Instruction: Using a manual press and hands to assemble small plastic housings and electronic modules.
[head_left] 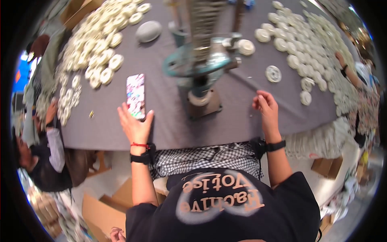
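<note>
Fingers spread, my left hand [135,126] lies at the near end of a smartphone [136,94] with a brightly coloured screen, flat on the cloth. My right hand [267,108] hovers at or just above the table on the right, fingers loosely bent, thumb apart, with no object visible in it. Between my hands stands a teal hand press [197,66] with a tall ribbed column, blurred. A white round part [199,98] sits under its head, over a dark base plate [211,105]. Beyond my right hand lies a white ring-shaped part [273,74].
Cream round parts [96,48] are heaped at far left, more white round parts [298,48] at far right. A grey oval object [148,31] lies behind the phone. Small brass-coloured pieces [92,114] lie left. People sit at both sides; a cardboard box [105,213] stands below.
</note>
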A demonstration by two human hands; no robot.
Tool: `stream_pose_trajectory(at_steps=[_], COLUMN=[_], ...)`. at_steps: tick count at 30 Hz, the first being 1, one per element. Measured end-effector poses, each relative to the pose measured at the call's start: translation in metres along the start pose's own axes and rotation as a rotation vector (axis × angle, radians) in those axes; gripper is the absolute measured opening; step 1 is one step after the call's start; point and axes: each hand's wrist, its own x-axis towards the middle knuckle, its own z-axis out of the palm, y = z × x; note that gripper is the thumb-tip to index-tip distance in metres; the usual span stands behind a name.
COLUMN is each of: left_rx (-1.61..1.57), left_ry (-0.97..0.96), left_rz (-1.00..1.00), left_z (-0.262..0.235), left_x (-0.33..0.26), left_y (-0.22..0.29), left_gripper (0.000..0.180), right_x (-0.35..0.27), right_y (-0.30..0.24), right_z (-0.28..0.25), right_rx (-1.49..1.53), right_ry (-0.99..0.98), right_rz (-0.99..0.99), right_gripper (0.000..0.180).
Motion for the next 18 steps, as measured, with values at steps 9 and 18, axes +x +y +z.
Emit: stream_pose_trajectory(at_steps=[9,18], left_rx=[-0.092,-0.656], left_ry=[-0.065,-0.254], left_rz=[-0.043,0.362], left_z=[0.007,-0.002], left_x=[0.023,-0.032], left_y=[0.004,0.116], left_gripper=[0.089,0.076], right_x=[0.113,0.059], right_y=[0.021,0.018], right_z=[-0.037,0.020], right_rx=[-1.153,-1.054], right_ry=[0.573,0.008], right_rz=[-0.537,-0.661], right_gripper=[0.063,0.065])
